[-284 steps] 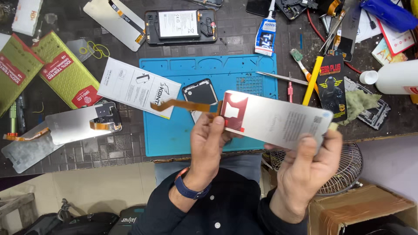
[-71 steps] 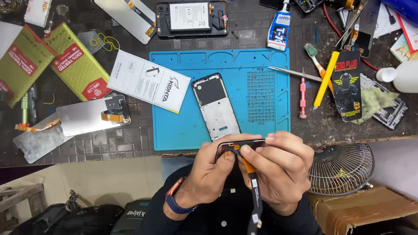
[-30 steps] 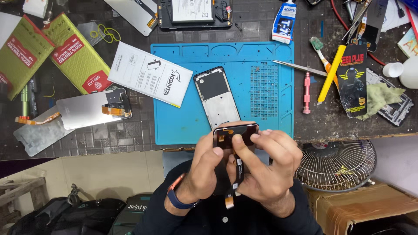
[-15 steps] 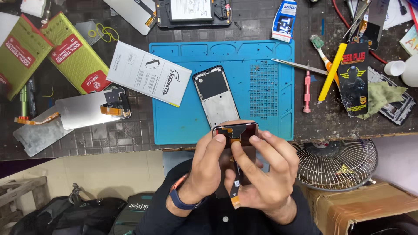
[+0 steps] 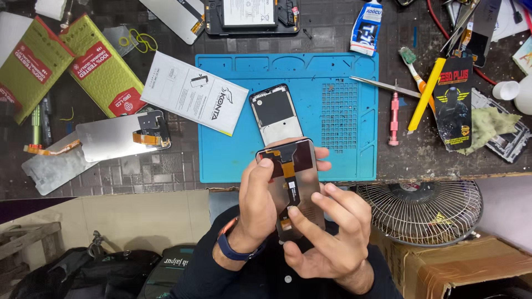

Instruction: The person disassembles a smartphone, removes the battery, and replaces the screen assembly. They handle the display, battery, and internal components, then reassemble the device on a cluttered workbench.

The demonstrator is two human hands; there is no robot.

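Observation:
Both hands hold a phone display panel (image 5: 302, 182) upright in front of me, its grey back facing me, with an orange flex ribbon (image 5: 288, 176) running down its middle. My left hand (image 5: 259, 205) grips the panel's left edge, thumb on the upper back. My right hand (image 5: 332, 238) supports the lower right, with a fingertip touching the ribbon's lower end. Just beyond, a phone frame (image 5: 275, 113) lies on the blue work mat (image 5: 338, 138).
A white leaflet (image 5: 194, 91), two green packets (image 5: 102, 69), spare display panels (image 5: 119, 135), a glue tube (image 5: 367, 25), tweezers (image 5: 385, 84), a pink screwdriver (image 5: 394, 117), a yellow tool (image 5: 425, 94) and an opened phone (image 5: 249, 15) lie around the mat. A small fan (image 5: 421, 210) sits on a cardboard box at the right.
The panel was earlier held edge-on; it has tilted up so its full back faces me. My right fingers moved down onto the ribbon's lower end.

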